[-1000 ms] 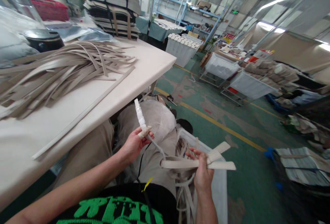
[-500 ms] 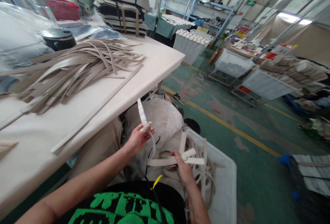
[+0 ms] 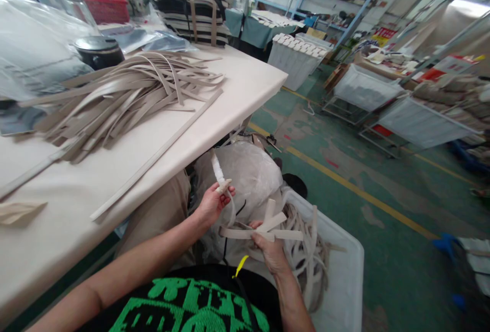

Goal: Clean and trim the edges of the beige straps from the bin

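My left hand is closed around a thin white tool wrapped in tape that points upward, below the table's edge. My right hand is closed on a bundle of beige straps, held level over my lap beside the white bin. A strap curves from the bundle up toward my left hand. The two hands are about a hand's width apart.
A white plastic bin at my right holds several tangled beige straps. The white table on my left carries a big pile of beige strips and a black pot. A plastic-wrapped bundle sits ahead; carts stand across the green floor.
My right hand drew the strap bundle in from the right and down toward my lap, closer to my left hand. The view shifted right, showing more of the bin.
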Motion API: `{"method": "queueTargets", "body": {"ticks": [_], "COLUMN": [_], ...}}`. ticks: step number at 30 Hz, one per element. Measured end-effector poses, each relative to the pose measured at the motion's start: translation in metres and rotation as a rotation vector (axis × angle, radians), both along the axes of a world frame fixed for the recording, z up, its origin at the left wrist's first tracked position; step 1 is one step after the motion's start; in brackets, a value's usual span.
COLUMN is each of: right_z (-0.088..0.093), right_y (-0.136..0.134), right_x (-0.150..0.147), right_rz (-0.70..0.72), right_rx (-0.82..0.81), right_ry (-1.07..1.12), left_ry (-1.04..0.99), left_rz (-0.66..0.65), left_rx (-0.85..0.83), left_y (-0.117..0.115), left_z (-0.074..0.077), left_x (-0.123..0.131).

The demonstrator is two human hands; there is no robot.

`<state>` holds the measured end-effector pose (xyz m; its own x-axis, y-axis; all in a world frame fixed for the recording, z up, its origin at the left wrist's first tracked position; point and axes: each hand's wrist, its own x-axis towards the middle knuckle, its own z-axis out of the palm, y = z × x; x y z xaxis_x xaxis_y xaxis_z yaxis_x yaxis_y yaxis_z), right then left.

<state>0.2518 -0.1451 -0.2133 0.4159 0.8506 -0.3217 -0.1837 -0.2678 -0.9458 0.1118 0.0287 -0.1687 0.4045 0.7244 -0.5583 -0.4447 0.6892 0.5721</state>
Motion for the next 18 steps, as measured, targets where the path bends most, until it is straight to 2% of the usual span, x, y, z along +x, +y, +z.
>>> {"method": "queueTargets", "body": {"ticks": [5,12,18], "right_z": [0.002,-0.018,-0.022], "right_y": [0.003,0.007,0.003], "right_x": [-0.01,-0.018,-0.023], "right_rz": [0.12,0.12,0.137], "right_rx": [-0.021,-0.091,-0.174], "right_ry": [0.007,-0.067,-0.121], "left_ry": [0.008,0.03,-0.033], "left_rz": [0.015,0.01,-0.031], "left_rx": [0.014,0.0,-0.169], "left_y": [0.0,0.002,-0.007], "left_z": [0.0,-0.007,-0.011], "left_x": [-0.001,0.0,0.005]}}
